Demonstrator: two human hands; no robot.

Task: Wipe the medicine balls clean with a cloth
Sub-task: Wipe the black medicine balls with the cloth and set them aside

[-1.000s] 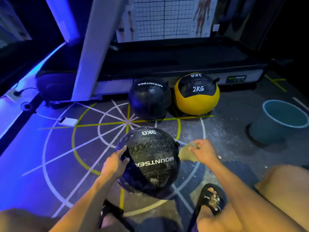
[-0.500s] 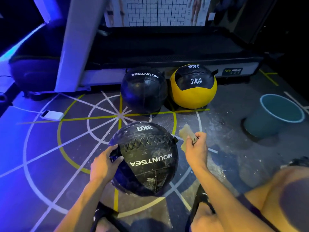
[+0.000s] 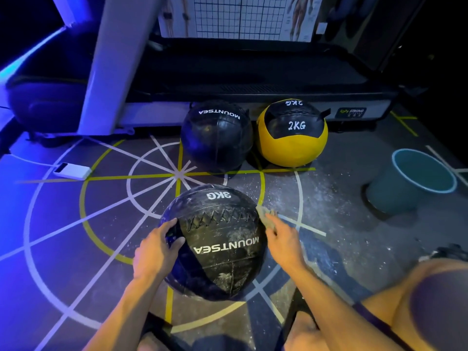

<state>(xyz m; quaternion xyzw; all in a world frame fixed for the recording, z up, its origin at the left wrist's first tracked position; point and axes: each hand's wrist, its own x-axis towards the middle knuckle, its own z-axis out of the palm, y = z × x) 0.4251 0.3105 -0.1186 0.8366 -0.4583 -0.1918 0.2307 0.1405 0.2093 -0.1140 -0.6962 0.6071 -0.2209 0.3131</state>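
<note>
Left hand [image 3: 154, 252] grips the 3KG medicine ball [image 3: 215, 241] at its left side, fingers curled over a strap. Right hand [image 3: 283, 239] pinches the cloth [image 3: 266, 215] against the ball's upper right edge, just beyond the fingertips.

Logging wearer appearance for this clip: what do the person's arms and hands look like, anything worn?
Both forearms are bare, with no sleeves in view. The left hand and right hand wear no gloves; no rings, watch or wristbands are visible.

- We see a dim room; blue-violet light spills from the left over the dark, line-marked rubber floor [image 3: 63, 224].
- Our wide lens bends the edges; corners fall black.
</note>
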